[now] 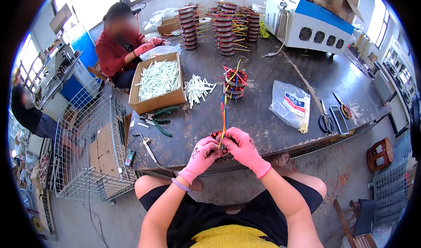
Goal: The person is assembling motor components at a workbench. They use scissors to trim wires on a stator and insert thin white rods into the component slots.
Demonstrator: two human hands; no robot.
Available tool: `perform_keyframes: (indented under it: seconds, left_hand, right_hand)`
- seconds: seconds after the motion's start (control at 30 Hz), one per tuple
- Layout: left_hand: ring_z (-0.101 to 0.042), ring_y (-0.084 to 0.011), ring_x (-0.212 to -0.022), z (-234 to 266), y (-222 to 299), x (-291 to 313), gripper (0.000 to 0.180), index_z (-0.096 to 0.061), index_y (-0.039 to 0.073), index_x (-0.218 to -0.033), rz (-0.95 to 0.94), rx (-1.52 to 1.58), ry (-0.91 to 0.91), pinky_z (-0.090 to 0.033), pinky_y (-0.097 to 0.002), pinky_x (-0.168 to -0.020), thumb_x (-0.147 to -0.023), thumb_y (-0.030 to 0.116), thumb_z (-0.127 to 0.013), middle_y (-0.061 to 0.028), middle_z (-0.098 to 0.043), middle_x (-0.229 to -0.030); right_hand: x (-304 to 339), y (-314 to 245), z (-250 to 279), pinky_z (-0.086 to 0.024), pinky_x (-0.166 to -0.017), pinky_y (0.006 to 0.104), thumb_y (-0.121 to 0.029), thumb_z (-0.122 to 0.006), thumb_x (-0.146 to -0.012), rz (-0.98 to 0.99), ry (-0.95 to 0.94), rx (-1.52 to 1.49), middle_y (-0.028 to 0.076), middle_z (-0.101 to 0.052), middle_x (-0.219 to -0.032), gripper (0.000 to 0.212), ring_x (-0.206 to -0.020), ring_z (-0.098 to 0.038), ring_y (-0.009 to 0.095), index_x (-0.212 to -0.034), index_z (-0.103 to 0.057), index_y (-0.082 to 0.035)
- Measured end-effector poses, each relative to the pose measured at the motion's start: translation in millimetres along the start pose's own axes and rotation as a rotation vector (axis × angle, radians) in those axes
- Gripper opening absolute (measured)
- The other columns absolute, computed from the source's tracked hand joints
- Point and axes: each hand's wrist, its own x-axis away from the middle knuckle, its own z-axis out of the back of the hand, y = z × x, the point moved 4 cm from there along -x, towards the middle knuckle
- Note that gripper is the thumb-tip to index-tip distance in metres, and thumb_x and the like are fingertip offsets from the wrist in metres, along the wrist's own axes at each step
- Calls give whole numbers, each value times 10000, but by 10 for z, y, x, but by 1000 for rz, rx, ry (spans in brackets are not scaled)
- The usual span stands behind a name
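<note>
Both my hands wear pink gloves and meet at the table's near edge. Between them is a ring-shaped wound stator (216,135) with red windings, mostly covered by my fingers. From it a bundle of red, yellow and blue wires (224,116) stands upright. My left hand (204,156) is closed at the base of the wires, and my right hand (241,148) pinches them from the other side. Just beyond, a short stack of similar stators (235,85) has coloured leads sticking out.
A cardboard box (133,99) of white tubes stands left, with loose tubes (197,89) beside it. Green-handled pliers (162,121) and a thin torch-like tool (148,149) lie nearer. A plastic bag (287,101), scissors (325,121) and phone (339,120) are right. A co-worker (116,50) sits far left.
</note>
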Motion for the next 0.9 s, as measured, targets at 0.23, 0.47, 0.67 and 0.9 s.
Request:
perform_keyframes:
  seconds: [0.23,0.47,0.67,0.9]
  left_hand:
    - [-594,-290,-972,70,277,-103,307,-696,26,-916,151,-64,-94,-470,-397,-871,-783,278,-811,-101,-641,-978]
    - [-610,-284,-877,-35,130,-97,254,-677,52,-766,219,-83,-48,-454,-421,-852,-800,282,-780,-63,-644,-845]
    - [-602,-289,-836,-73,157,-73,251,-606,62,-773,60,-231,1,-451,-415,-846,-794,240,-781,-63,-612,-794]
    - [-601,-269,-955,28,431,-244,388,-730,108,-941,158,-214,-148,-412,-409,-941,-719,409,-833,-51,-643,-908]
  right_hand:
    - [-19,3,107,-516,-703,351,-182,-658,-923,26,-37,184,139,-664,-895,206,-784,-649,266,-1036,-695,-13]
    - [-21,25,95,-515,-677,330,-88,-660,-903,-126,57,-94,134,-670,-851,155,-738,-639,183,-1025,-684,5]
    - [60,-21,142,-531,-697,326,-69,-661,-894,-5,25,47,142,-670,-852,173,-759,-653,197,-1049,-700,-5]
    - [19,44,375,-535,-774,290,-53,-574,-963,-245,-33,-104,70,-703,-985,300,-872,-642,95,-1253,-619,7]
